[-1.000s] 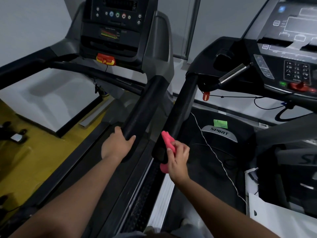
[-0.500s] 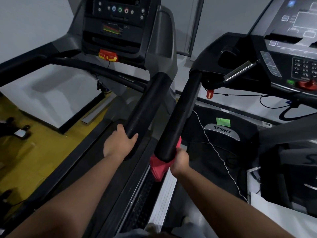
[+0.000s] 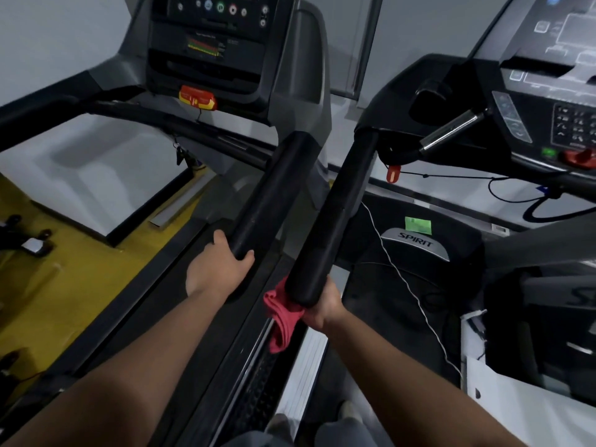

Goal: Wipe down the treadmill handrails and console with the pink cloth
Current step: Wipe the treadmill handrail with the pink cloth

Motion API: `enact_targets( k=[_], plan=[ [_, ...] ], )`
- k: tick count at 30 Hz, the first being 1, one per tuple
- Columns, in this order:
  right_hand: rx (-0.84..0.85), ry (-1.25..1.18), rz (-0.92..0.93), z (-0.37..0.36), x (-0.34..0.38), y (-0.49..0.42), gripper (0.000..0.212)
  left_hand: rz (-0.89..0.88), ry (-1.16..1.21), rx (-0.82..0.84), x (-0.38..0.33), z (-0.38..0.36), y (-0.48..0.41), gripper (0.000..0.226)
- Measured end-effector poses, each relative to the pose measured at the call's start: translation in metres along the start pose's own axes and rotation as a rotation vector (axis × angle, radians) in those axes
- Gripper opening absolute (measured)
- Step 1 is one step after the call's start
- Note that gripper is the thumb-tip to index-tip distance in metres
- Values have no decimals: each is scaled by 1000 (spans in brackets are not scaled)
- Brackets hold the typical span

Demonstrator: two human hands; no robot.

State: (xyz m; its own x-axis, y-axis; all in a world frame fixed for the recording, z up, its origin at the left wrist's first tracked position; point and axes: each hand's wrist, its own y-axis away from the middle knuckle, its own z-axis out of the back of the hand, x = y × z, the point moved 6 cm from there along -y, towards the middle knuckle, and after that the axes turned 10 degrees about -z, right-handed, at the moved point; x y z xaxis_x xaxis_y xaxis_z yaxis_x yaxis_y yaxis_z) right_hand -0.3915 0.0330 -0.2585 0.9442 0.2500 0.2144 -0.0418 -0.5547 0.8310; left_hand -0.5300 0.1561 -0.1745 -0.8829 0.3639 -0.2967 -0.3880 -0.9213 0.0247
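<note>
Fingers: our right hand [image 3: 325, 304] clamps pink cloth [image 3: 282, 316] under handrail [image 3: 332, 204] end, rail running ahead to console [image 3: 548, 75]; left hand [image 3: 219, 269] grips neighbouring rail [image 3: 267, 195].

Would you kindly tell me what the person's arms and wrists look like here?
The left forearm and right forearm are both bare, with no sleeves in view. No gloves, watch, bands or rings show.

Yellow floor [image 3: 74, 295] beneath grey treadmill [image 3: 292, 75]
</note>
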Motion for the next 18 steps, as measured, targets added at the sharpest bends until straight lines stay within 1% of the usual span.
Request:
enact_targets(
  k=[7, 9, 13, 14, 16, 18],
  plan=[
    [-245, 322, 168, 16, 13, 19, 27, -4, 19, -4, 2, -2, 1, 65],
    [-293, 374, 227, 21, 17, 23, 24, -10, 19, -5, 1, -2, 1, 65],
    [-394, 522, 496, 22, 32, 32, 31, -14, 31, -12, 0, -1, 2, 62],
    [-409, 542, 575, 21, 35, 39, 29, -13, 33, -13, 0, 0, 2, 61],
    [-402, 591, 727, 16, 39, 58, 17, -10, 38, -18, 1, 0, 3, 60],
    [-385, 736, 822, 7, 37, 74, 12, -9, 40, -20, 0, -1, 2, 60]
  ],
)
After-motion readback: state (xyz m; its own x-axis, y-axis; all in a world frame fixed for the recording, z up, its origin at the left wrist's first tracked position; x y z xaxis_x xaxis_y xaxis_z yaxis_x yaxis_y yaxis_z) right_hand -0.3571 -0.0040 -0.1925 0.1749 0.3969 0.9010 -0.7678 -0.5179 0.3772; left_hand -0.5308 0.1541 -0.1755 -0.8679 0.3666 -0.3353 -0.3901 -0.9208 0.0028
